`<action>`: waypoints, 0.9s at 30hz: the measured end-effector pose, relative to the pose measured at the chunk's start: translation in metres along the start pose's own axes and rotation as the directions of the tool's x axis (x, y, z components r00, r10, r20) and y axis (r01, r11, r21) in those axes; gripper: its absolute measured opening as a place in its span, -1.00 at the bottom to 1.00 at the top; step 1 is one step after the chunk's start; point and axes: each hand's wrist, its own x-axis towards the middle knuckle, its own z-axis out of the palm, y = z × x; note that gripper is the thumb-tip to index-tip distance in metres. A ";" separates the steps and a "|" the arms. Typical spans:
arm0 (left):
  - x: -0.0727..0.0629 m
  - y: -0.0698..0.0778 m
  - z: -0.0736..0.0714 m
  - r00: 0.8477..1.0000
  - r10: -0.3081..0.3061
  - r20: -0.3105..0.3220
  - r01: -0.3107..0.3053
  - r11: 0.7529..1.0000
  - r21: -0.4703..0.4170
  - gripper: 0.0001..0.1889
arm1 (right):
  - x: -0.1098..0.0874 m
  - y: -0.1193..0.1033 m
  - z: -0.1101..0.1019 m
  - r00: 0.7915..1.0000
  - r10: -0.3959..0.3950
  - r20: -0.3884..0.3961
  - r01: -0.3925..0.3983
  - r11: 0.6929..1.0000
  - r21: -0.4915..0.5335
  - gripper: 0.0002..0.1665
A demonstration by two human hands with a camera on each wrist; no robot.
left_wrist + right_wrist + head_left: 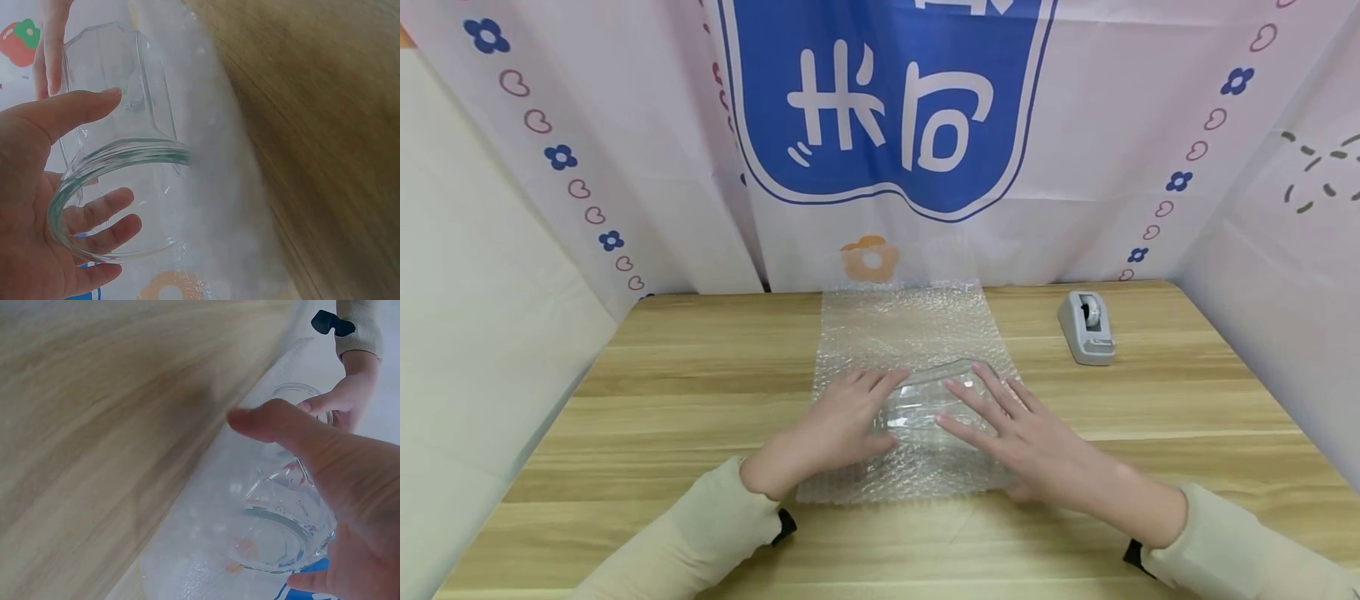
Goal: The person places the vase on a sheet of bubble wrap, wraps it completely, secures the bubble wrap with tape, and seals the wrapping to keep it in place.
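A clear glass jar lies on its side across a sheet of bubble wrap. Its round, thick-rimmed mouth faces left, and the body looks faceted in the left wrist view. My left hand grips the jar at the mouth end, thumb on the near side; its other fingers show through the glass. Over the base end, my right hand rests with spread, fairly straight fingers touching the glass. The right thumb stands off to the near side, away from the jar.
A grey tape dispenser with a roll in it stands at the back right of the wooden table. The wrap's far end leans up against a printed curtain behind the table. Pale cloth hangs on both sides.
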 end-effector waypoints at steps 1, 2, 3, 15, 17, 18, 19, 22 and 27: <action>0.000 0.000 0.000 1.000 0.000 0.004 0.000 1.000 0.002 -0.03 | 0.000 0.000 0.001 1.000 0.000 -0.013 0.000 1.000 0.000 0.46; 0.000 0.000 0.000 1.000 0.001 0.006 -0.001 1.000 0.004 -0.03 | 0.000 0.000 0.001 1.000 -0.001 -0.030 0.001 1.000 0.004 0.41; 0.000 -0.001 0.000 1.000 0.002 0.008 -0.002 1.000 0.006 -0.03 | 0.000 0.000 0.002 0.999 -0.001 -0.046 0.002 1.000 0.010 0.36; 0.010 -0.004 -0.005 0.998 0.001 0.067 0.001 1.000 -0.025 -0.04 | 0.008 0.017 0.011 0.986 0.028 -0.166 -0.004 0.990 0.139 0.19; 0.010 -0.005 -0.006 0.997 -0.008 0.077 0.011 0.999 -0.040 -0.05 | 0.009 0.019 0.011 0.985 0.050 -0.164 -0.021 0.985 0.172 0.19; 0.009 -0.005 -0.005 0.997 -0.010 0.074 0.013 0.999 -0.044 -0.05 | 0.009 0.020 0.011 0.985 0.058 -0.160 -0.027 0.982 0.185 0.19; 0.009 -0.005 -0.005 0.998 -0.008 0.070 0.011 0.999 -0.039 -0.05 | 0.009 0.021 0.010 0.986 0.061 -0.156 -0.029 0.980 0.195 0.19; 0.006 -0.003 -0.003 0.999 0.005 0.043 -0.006 1.000 0.006 -0.03 | 0.009 0.022 0.010 0.987 0.063 -0.148 -0.030 0.976 0.216 0.19; -0.004 0.011 0.001 0.998 0.035 0.050 -0.041 0.992 0.119 0.22 | 0.009 0.025 0.009 0.987 0.057 -0.151 -0.021 0.973 0.231 0.20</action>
